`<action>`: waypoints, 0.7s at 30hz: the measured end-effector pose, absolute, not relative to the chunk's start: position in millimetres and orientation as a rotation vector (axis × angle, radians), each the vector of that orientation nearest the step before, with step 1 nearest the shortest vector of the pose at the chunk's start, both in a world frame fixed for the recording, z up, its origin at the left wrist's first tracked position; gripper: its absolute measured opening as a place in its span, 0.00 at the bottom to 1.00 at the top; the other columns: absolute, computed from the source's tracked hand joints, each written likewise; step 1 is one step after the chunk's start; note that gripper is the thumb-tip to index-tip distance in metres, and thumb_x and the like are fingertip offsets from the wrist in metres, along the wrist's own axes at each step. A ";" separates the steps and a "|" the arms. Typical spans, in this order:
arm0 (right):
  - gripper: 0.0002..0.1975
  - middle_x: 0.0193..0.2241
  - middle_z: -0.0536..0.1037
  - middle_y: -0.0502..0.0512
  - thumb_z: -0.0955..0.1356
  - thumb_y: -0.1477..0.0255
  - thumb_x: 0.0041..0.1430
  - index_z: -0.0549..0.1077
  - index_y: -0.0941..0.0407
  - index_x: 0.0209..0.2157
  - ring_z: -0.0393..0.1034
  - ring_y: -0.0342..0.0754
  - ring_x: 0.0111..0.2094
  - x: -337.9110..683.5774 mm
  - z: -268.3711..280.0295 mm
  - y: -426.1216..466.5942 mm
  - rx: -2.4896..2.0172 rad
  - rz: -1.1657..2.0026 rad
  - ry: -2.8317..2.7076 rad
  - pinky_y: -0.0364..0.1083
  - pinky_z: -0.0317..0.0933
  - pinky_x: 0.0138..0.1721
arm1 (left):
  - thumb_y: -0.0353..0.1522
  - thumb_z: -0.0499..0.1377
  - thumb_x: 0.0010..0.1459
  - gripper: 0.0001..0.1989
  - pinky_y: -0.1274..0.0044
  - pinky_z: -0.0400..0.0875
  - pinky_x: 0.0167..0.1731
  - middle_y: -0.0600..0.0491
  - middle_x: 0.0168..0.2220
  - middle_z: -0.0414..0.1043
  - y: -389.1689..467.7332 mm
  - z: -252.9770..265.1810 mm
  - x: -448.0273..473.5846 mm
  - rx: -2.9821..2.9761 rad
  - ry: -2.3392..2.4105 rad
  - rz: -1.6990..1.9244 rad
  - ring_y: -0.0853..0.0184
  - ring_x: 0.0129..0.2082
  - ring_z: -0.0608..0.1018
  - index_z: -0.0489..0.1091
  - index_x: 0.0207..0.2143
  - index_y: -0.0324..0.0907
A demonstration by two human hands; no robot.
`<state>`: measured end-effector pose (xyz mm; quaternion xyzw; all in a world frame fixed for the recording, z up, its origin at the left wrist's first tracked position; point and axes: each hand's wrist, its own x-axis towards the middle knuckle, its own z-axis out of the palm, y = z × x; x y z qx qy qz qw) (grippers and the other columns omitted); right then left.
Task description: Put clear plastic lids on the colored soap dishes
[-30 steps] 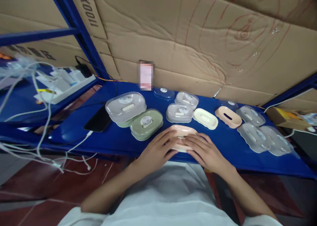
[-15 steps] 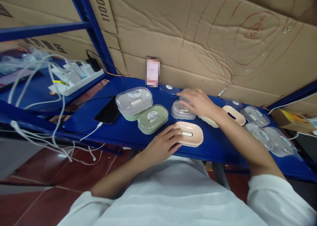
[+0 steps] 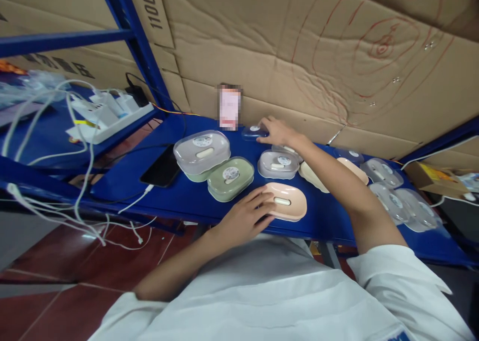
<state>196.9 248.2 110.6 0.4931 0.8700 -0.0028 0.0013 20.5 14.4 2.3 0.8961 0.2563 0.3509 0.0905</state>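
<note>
An oval peach soap dish (image 3: 294, 204) with a white insert in its middle sits near the table's front edge. My left hand (image 3: 245, 216) holds its left end, fingers over the rim and thumb along the near side. At the back, my right hand (image 3: 279, 130) has thumb and fingers around the right end of a clear lid (image 3: 252, 132) with a round sticker. Between my hands stands a grey soap dish (image 3: 279, 165) under a clear lid. To the left are a green lidded dish (image 3: 230, 181) and a larger grey lidded one (image 3: 202, 151), which overlaps another green dish.
A cream dish (image 3: 312, 175) and another peach dish (image 3: 354, 169) lie partly behind my right forearm. Several clear lids (image 3: 417, 209) cover the right side. A black phone (image 3: 160, 166) with a white cable lies left. A blurred upright screen (image 3: 229, 106) leans on the cardboard wall.
My right hand has moved back and left from above the grey dish to the clear lid by the wall. My left hand has stayed on the peach dish.
</note>
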 end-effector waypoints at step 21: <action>0.38 0.74 0.64 0.65 0.72 0.52 0.70 0.62 0.47 0.75 0.62 0.67 0.73 325.5 19.4 18.9 1.209 0.048 3.295 0.67 0.65 0.69 | 0.38 0.63 0.72 0.36 0.57 0.68 0.72 0.40 0.75 0.58 13.0 -12.3 17.9 2.393 0.997 0.998 0.52 0.74 0.67 0.53 0.76 0.51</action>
